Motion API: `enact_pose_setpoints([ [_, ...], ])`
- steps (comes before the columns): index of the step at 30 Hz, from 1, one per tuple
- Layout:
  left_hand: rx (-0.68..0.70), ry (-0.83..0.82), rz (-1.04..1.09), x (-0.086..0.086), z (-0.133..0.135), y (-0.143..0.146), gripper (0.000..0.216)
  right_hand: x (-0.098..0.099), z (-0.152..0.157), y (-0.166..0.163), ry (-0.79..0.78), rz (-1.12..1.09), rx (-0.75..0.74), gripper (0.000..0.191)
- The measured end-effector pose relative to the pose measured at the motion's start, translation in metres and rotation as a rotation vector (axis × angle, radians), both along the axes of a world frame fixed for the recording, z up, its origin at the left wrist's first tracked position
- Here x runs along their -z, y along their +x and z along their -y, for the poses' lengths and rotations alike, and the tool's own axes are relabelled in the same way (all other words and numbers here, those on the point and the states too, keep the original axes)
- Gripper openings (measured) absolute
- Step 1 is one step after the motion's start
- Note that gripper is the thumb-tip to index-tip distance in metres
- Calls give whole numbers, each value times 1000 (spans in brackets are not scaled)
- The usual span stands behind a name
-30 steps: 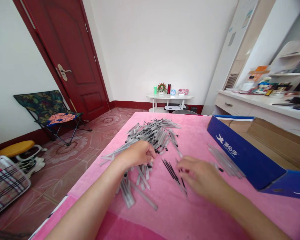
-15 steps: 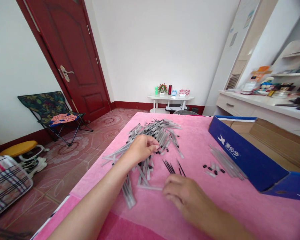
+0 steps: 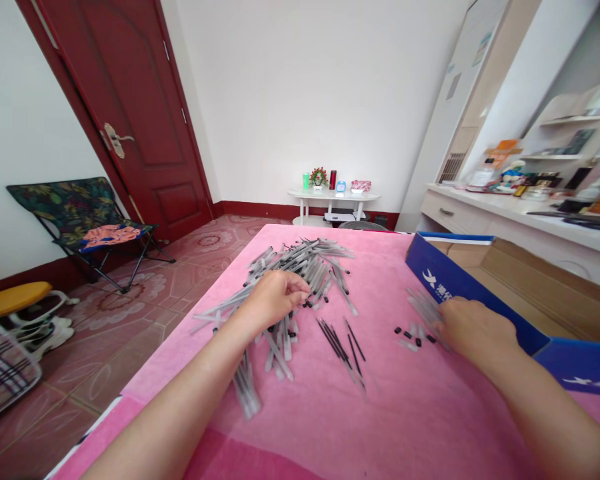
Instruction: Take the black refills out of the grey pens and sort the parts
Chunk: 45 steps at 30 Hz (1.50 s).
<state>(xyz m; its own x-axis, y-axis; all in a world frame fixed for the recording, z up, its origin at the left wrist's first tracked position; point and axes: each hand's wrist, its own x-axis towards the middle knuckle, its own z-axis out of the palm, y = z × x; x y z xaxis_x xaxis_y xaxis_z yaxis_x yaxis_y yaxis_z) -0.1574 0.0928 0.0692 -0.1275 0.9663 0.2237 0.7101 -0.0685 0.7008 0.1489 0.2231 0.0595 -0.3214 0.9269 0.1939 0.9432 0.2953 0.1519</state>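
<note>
The right hand [image 3: 473, 327] is at the near right end of a loose row of clear tubes [image 3: 423, 307], which lies on the pink cloth [image 3: 405, 413] over the table, along the left of a blue box [image 3: 465, 287]. From that grip the tubes stretch away and to the left, their long axes slanting from far left to near right, roughly in line with the box's long wall. The right hand is by far the nearer one to this row. Its fingers are hidden, so I cannot tell whether its grip is loose or closed on a tube. Just left of it lie some black caps [image 3: 419, 343].

The left hand [image 3: 286, 298] hangs over the near part of a heap of tubes [image 3: 310, 257], which spreads beyond it and under the wrist, its pieces pointing many ways. Thumb and forefinger curl close together; whether anything sits in that grip is too small to tell. Between the hands, nearer the left, slim black sticks [image 3: 335, 341] fan out, also slanting from far left to near right.
</note>
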Motion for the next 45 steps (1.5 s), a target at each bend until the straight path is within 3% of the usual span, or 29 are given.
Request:
enact_pose_setpoints([
  [3,54,-131,-216,1,6,-3,22,-1,11,-12,14,-29,-105,14],
  [8,309,-293,-476,-1,16,-1,39,-4,34,-39,-42,-168,-366,22],
  [17,182,-317,-701,-9,20,11,33,1,57,-59,-205,-378,-513,20],
  [26,245,-221,-628,2,11,0,26,1,77,-72,-375,-669,-634,17],
  [30,354,-70,-391,-2,7,10,17,3,84,-79,-483,-856,-604,17],
  [34,335,18,-90,-3,7,31,16,9,93,-86,-609,-1044,-545,31],
  [37,351,33,10,-1,8,43,14,9,97,-87,-655,-1081,-539,18],
  [41,339,51,1,2,7,48,20,5,93,-84,-777,-1230,-463,25],
  [45,291,53,-226,0,9,50,17,6,87,-81,-880,-1347,-392,32],
])
